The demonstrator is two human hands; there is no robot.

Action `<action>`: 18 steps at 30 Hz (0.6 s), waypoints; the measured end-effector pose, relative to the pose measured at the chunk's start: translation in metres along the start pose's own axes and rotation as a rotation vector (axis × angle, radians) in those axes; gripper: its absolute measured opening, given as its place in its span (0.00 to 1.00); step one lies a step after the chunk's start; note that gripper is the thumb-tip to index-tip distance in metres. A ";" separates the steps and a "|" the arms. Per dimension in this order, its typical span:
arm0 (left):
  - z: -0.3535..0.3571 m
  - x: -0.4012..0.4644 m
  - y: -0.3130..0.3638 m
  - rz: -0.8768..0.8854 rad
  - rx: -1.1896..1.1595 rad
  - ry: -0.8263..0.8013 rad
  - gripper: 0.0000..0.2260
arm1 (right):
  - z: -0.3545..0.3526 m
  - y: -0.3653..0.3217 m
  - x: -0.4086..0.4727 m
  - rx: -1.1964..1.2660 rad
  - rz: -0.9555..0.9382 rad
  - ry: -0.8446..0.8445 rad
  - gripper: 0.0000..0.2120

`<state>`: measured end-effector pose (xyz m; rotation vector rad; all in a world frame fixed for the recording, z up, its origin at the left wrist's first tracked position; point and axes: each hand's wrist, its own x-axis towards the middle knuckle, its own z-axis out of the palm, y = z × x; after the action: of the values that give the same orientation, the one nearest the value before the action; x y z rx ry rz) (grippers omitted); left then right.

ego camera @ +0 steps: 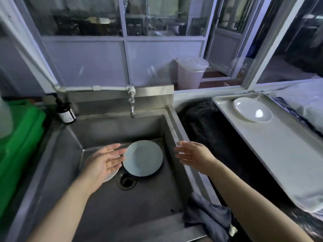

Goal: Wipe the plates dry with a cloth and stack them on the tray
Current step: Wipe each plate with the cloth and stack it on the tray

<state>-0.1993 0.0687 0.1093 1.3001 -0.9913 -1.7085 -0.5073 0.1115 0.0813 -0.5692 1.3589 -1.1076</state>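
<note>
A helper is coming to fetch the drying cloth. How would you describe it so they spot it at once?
Start at the steel sink. On its front right corner, near the person's right forearm, lies the cloth, draped over the rim. It is crumpled, grey-blue and soft, unlike the white plates and metal tray.

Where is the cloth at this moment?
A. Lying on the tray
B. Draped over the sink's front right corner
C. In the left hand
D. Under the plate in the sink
B: the cloth hangs over the front right corner of the sink, while the left hand and right hand are both open and hold nothing, and the tray carries only a plate.
</note>
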 end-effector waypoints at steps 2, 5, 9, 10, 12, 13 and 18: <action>-0.031 -0.008 -0.005 -0.026 -0.026 0.053 0.11 | 0.030 0.017 0.005 -0.012 0.058 -0.006 0.08; -0.072 -0.015 -0.019 -0.063 -0.068 0.127 0.11 | 0.067 0.043 0.018 -0.051 0.136 0.010 0.08; -0.117 -0.009 -0.042 -0.121 -0.118 0.222 0.11 | 0.106 0.075 0.043 -0.129 0.239 0.013 0.10; -0.125 -0.007 -0.049 -0.135 -0.132 0.249 0.11 | 0.115 0.082 0.050 -0.140 0.267 0.010 0.09; -0.139 -0.001 -0.063 -0.170 -0.161 0.297 0.11 | 0.130 0.097 0.066 -0.151 0.318 0.011 0.07; -0.144 0.001 -0.070 -0.191 -0.179 0.320 0.11 | 0.137 0.105 0.074 -0.164 0.341 0.013 0.06; -0.170 0.013 -0.105 -0.301 -0.302 0.463 0.11 | 0.163 0.145 0.126 -0.240 0.468 0.003 0.03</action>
<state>-0.0475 0.0776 -0.0216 1.5933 -0.2710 -1.5846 -0.3301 0.0207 -0.0726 -0.3905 1.5400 -0.5717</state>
